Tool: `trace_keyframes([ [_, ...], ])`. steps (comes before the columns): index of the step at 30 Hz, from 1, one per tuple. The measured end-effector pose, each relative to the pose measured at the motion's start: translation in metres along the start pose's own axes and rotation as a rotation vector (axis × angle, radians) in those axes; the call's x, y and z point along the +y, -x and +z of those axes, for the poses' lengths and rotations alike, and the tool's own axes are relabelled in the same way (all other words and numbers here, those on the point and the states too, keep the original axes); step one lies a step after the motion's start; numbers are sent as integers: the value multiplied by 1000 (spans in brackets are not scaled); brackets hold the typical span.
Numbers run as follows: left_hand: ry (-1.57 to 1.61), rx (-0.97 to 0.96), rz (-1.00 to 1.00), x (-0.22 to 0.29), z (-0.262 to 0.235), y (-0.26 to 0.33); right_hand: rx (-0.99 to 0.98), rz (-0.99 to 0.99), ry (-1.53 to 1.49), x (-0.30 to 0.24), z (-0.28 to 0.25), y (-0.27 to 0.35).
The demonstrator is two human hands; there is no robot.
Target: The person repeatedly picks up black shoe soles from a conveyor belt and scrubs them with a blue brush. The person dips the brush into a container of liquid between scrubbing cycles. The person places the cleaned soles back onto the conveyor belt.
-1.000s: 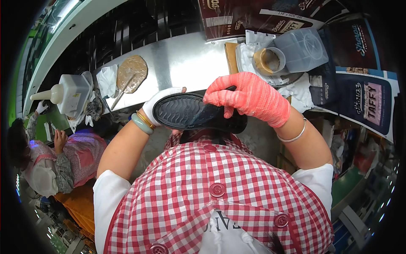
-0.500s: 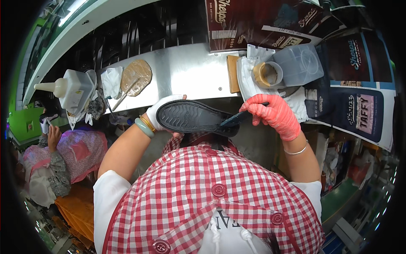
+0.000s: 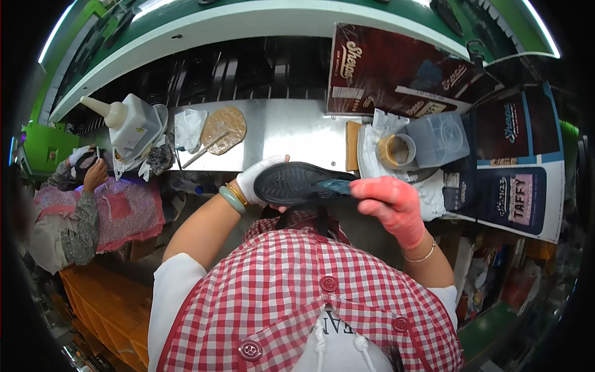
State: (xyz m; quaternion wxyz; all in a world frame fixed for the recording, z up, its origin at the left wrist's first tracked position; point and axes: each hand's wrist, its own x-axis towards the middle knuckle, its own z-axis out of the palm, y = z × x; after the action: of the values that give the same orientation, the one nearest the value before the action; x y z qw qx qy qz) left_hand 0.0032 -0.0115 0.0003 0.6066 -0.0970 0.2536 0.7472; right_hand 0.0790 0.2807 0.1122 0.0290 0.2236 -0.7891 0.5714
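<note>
Gripping one end of an elongated, ridged black sole (image 3: 288,184), the left hand (image 3: 259,178) wears a white glove. The right hand (image 3: 392,208), in a blurred coral fabric glove, is closed on a blue-green brush-like tool (image 3: 336,186) lying over the sole between both hands. Ahead, on shiny metal (image 3: 294,127), sit a flat, rounded tan slab (image 3: 234,124) toward the left hand and a boxy translucent container (image 3: 441,139) toward the right; glossy maroon cardboard (image 3: 390,74) stands beyond.
</note>
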Motion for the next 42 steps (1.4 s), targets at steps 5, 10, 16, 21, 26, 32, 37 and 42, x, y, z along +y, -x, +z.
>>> trace_keyframes([
  [5,51,-77,420,-16,26,33,689,85,-430,-7,-1,0],
  [10,-56,-121,787,19,39,94,1043,99,-451,5,7,4],
  [16,6,-116,1083,198,60,170,1075,110,-480,16,20,0],
  [21,84,310,1097,258,40,160,1121,69,-520,0,58,-48],
  [26,-282,339,1365,322,13,181,1198,188,-458,12,94,-51],
  [32,-1187,1752,1439,475,-58,279,1347,263,-458,20,129,-44],
  [37,-1460,2188,630,502,-84,323,1495,358,-386,2,143,-46],
  [42,-1571,2065,300,563,-183,383,1466,496,-327,-6,141,-45],
])
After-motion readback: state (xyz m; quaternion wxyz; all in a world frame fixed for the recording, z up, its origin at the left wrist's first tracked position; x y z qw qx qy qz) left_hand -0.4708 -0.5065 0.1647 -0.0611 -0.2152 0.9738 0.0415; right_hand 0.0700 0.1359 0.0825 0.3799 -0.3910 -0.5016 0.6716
